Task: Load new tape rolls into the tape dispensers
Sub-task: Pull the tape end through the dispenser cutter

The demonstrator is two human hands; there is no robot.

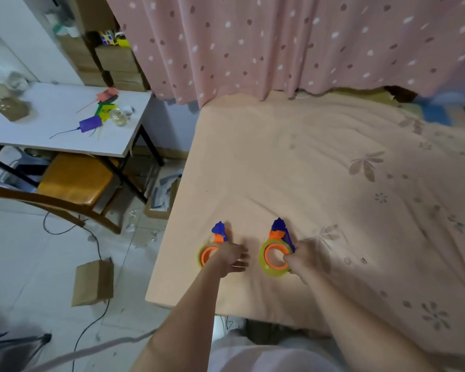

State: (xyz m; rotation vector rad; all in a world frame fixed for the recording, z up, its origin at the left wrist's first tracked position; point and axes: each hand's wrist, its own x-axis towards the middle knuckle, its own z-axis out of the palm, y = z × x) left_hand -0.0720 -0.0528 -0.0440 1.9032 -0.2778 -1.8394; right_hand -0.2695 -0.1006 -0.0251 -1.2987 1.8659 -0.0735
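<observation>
Two tape dispensers lie on the peach bedsheet (293, 162) near its front left corner. Each is blue and orange and carries a yellowish tape roll. The left dispenser (212, 245) is partly hidden under my left hand (232, 257), which rests on its right side with fingers spread toward the middle. On the right dispenser (275, 251), the roll stands around an orange hub. My right hand (305, 257) grips this dispenser at its right edge, thumb on the hub's rim.
A white folding table (65, 124) with a purple dispenser, a red one and a glass stands at the left. A wooden chair (73, 183) sits beneath it. Cardboard boxes (93, 281) and a black cable lie on the tiled floor. A pink dotted curtain (279, 44) hangs behind the bed.
</observation>
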